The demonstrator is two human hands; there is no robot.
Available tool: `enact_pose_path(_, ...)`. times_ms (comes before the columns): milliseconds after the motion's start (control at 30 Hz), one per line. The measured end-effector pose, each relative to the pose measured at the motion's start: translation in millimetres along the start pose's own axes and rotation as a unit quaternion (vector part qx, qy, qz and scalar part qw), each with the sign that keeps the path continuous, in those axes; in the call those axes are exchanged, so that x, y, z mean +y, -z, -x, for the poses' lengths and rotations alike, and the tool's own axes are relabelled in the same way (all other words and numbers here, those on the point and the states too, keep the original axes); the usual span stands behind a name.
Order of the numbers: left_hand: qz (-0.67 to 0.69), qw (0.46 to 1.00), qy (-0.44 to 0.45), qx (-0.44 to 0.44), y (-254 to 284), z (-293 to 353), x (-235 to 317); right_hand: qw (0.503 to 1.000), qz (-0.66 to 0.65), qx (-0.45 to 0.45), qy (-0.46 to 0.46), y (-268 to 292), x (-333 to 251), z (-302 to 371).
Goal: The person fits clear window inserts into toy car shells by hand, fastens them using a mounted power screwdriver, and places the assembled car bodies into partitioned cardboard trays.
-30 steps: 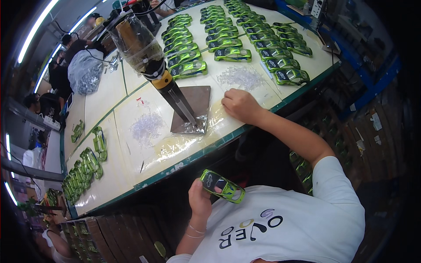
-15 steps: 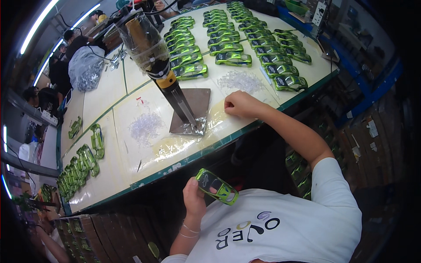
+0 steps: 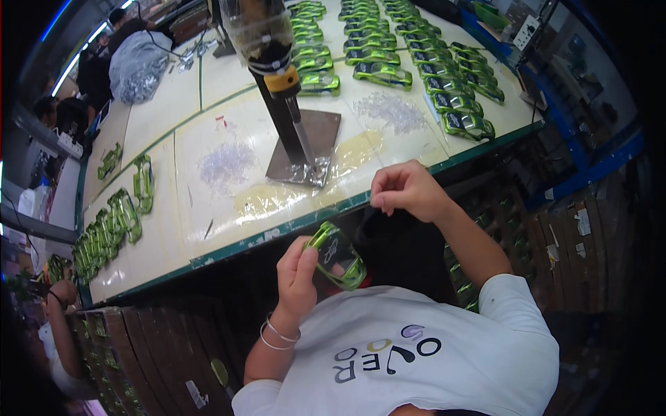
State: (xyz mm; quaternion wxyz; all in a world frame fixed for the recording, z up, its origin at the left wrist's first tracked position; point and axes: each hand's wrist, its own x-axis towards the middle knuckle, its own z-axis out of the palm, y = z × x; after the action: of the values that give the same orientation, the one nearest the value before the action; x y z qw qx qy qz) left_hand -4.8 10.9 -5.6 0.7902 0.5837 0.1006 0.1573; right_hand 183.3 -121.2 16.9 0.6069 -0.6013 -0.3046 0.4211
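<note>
Some room by table edge (image 3: 295, 227) between right hand (image 3: 409, 192) and car shell (image 3: 338, 259)

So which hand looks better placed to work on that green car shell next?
Probably the right hand: the left hand holds the green car shell by one end, while the right is close by, curled. Whether it pinches something small, I cannot tell.
</note>
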Motion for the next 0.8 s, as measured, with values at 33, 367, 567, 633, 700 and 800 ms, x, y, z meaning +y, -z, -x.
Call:
enact_pose_path(33, -0.008, 1.000, -0.005, -0.011, -3.3, -3.0, 2.1, 1.000, -0.018, -0.012, 0.014, -9.6, -3.2, 7.6)
enact_pose_path(367, -0.138, 0.988, -0.042, -0.057, -13.3, -1.6, 11.9, 0.992, -0.066, -0.077, 0.075, -29.5, 1.5, 14.1)
enact_pose_path(567, -0.229, 0.961, -0.133, -0.084, -11.2, -3.5, 14.2, 0.990, -0.094, -0.075, 0.077, -30.8, 0.9, 16.6)
enact_pose_path(633, -0.226, 0.963, -0.118, -0.083, -12.1, -2.6, 15.4, 0.991, -0.047, -0.081, 0.094, -29.8, -1.8, 17.4)
enact_pose_path(700, -0.224, 0.966, -0.104, -0.081, -12.9, -2.2, 16.6, 0.991, -0.018, -0.078, 0.107, -29.2, -3.2, 17.3)
enact_pose_path(800, -0.243, 0.961, -0.102, -0.089, -13.1, -2.3, 14.5, 0.984, 0.064, -0.079, 0.150, -25.6, -4.4, 18.8)
